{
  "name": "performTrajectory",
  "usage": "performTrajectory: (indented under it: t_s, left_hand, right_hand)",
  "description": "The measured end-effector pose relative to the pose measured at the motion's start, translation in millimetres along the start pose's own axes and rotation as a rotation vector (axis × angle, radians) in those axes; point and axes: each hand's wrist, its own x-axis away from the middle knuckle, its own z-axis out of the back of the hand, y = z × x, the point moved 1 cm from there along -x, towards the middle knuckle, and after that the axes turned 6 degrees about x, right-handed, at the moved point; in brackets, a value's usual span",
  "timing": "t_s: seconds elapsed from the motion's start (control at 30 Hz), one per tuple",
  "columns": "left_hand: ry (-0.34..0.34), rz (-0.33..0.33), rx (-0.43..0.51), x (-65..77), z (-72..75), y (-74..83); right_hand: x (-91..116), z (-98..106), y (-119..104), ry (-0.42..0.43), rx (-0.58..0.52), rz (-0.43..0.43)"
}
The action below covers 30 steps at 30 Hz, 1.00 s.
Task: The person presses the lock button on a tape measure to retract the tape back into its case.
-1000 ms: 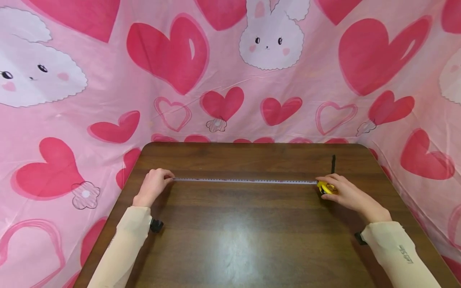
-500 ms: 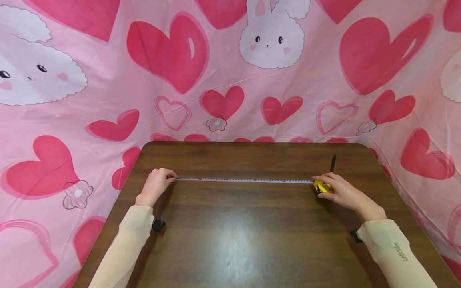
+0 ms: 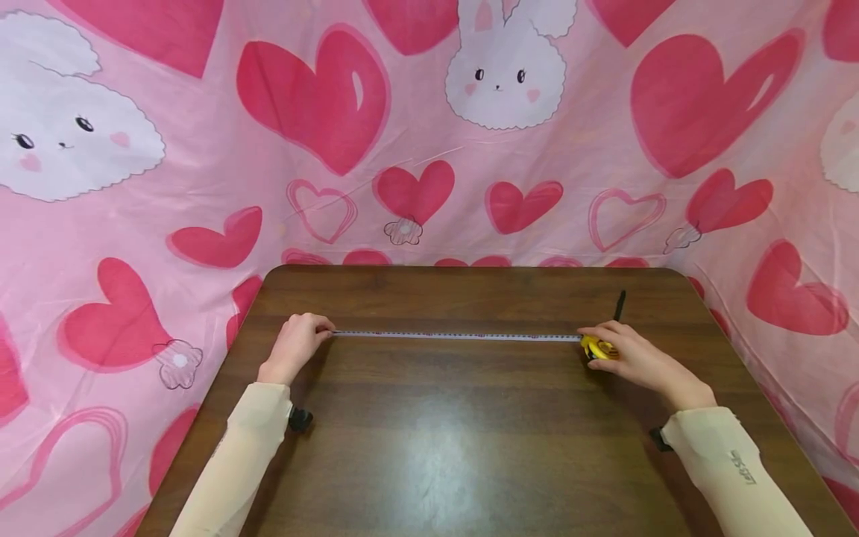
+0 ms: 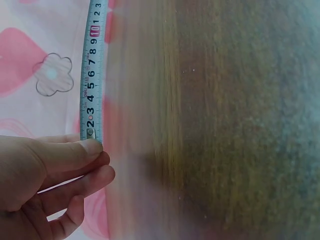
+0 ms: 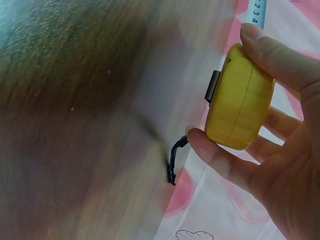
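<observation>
Yellow tape measure case (image 5: 237,102) gripped in fingers (image 5: 220,157) of right hand (image 3: 637,360); left hand (image 3: 294,344) fingers pinch end of blade (image 3: 456,336), straight between both, above counter (image 3: 429,432).

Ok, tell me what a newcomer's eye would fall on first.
Probably the pink backdrop with its red hearts and white rabbit faces, behind the brown table. Next, the pale tape blade stretched across the middle, one end pinched by the left hand, and the yellow case in the right hand.
</observation>
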Motion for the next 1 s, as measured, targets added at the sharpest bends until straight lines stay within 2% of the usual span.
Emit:
performTrajectory:
  t_s: [0.27,0.53,1.0]
  left_hand:
    - [-0.018,0.014,0.019,-1.5,-0.9,2.9]
    - [-0.007,-0.008,0.005,-4.0,-1.9,2.9]
    - [-0.001,-0.042,0.001,-10.8,-4.8,1.1]
  right_hand:
    - [-2,1,-5,0.026,0.016,0.024]
    - [-4,2,-8,-0.011,-0.005,-0.017]
    - [-10,3,-14,-0.018,0.005,-0.012]
